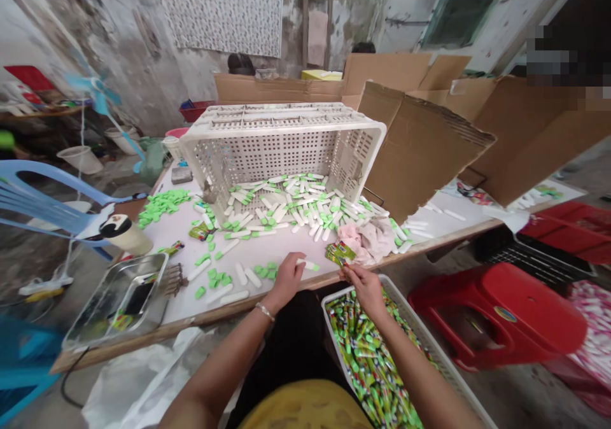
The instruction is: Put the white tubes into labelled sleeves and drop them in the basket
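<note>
On the long white-topped table (162,302), beside a tipped plastic crate (281,155), light white plastic tubes (286,209) lie scattered; they look stiff and slippery, so a pinch at the middle should hold them. The left hand (286,282) pinches one tube (310,265) near its green end, the right hand (365,291) holds a small printed packet (340,254), and the hands stay apart, wrists bent down.
</note>
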Motion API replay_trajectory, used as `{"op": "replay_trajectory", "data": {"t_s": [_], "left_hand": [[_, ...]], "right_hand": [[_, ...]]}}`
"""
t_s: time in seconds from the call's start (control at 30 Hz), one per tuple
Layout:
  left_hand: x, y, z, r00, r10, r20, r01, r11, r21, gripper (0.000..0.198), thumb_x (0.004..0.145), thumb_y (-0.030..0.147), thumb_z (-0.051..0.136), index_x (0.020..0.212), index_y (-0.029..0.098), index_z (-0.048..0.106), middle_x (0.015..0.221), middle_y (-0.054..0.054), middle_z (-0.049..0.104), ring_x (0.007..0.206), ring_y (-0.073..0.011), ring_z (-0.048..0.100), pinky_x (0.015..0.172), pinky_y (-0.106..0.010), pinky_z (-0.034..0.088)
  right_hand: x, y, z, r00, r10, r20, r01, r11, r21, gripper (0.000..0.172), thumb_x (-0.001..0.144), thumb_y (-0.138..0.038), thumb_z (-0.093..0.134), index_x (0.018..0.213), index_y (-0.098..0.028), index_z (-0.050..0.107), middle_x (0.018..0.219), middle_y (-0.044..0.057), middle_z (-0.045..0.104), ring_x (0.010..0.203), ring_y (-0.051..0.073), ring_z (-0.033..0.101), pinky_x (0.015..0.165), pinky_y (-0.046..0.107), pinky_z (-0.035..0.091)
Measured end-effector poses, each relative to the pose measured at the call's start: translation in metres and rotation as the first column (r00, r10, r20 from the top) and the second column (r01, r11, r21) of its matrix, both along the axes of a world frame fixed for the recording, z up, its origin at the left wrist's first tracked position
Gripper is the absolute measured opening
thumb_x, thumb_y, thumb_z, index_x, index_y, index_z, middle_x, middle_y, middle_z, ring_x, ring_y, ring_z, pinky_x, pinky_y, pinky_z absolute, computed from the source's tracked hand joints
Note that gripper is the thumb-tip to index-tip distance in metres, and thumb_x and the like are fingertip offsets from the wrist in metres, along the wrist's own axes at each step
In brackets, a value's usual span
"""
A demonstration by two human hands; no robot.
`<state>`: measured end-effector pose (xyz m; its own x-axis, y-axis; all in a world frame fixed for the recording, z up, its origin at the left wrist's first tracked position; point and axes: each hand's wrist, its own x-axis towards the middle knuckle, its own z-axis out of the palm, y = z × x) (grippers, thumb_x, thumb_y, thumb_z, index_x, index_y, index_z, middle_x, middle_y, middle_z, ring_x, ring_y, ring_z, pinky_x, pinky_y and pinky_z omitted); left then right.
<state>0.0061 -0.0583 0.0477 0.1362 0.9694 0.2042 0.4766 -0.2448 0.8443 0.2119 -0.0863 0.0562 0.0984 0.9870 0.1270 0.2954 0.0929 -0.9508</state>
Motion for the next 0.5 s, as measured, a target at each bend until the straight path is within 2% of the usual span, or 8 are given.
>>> {"op": "replay_trajectory", "data": {"t_s": [0.13,0.27,0.37,0.5], "left_hand": [[-0.004,-0.009,0.038,0.967,0.041,0.252,-0.009,0.992,-0.127,0.022,0.083,0.029,0.043,0.099,0.018,0.051,0.060,0.004,0.048,0.056,-0.0102,0.049,0.057,-0.022,0.042],[-0.007,-0.015,0.067,0.910,0.009,0.415,0.032,0.995,-0.093,0.024,0.083,0.034,0.044,0.098,0.017,0.050,0.060,0.004,0.048,0.055,-0.0093,0.048,0.055,-0.021,0.041],[-0.008,-0.018,0.077,0.897,-0.031,0.440,0.067,0.995,-0.067,0.024,0.083,0.034,0.045,0.098,0.017,0.050,0.060,0.003,0.049,0.055,-0.0091,0.048,0.055,-0.021,0.041],[-0.011,-0.018,0.079,0.914,-0.083,0.396,0.123,0.990,-0.075,0.024,0.083,0.034,0.044,0.098,0.017,0.051,0.059,0.003,0.048,0.055,-0.0089,0.047,0.055,-0.020,0.041]], "right_hand": [[-0.003,-0.010,0.015,0.988,0.071,0.136,-0.080,0.995,0.059,0.028,0.077,-0.039,0.053,0.065,-0.017,0.065,0.062,0.002,0.064,0.060,0.017,0.058,0.058,0.026,0.045],[-0.006,-0.016,0.022,0.962,0.115,0.247,-0.149,0.981,0.124,0.026,0.078,-0.039,0.053,0.068,-0.018,0.065,0.063,0.002,0.063,0.061,0.017,0.057,0.058,0.026,0.044],[-0.008,-0.016,0.022,0.945,0.172,0.277,-0.223,0.961,0.163,0.022,0.080,-0.036,0.054,0.079,-0.018,0.066,0.075,0.004,0.067,0.072,0.019,0.060,0.067,0.028,0.045],[-0.010,-0.015,0.024,0.908,0.240,0.344,-0.313,0.934,0.174,0.020,0.081,-0.035,0.053,0.084,-0.019,0.066,0.079,0.005,0.066,0.076,0.018,0.060,0.070,0.028,0.045]]}}
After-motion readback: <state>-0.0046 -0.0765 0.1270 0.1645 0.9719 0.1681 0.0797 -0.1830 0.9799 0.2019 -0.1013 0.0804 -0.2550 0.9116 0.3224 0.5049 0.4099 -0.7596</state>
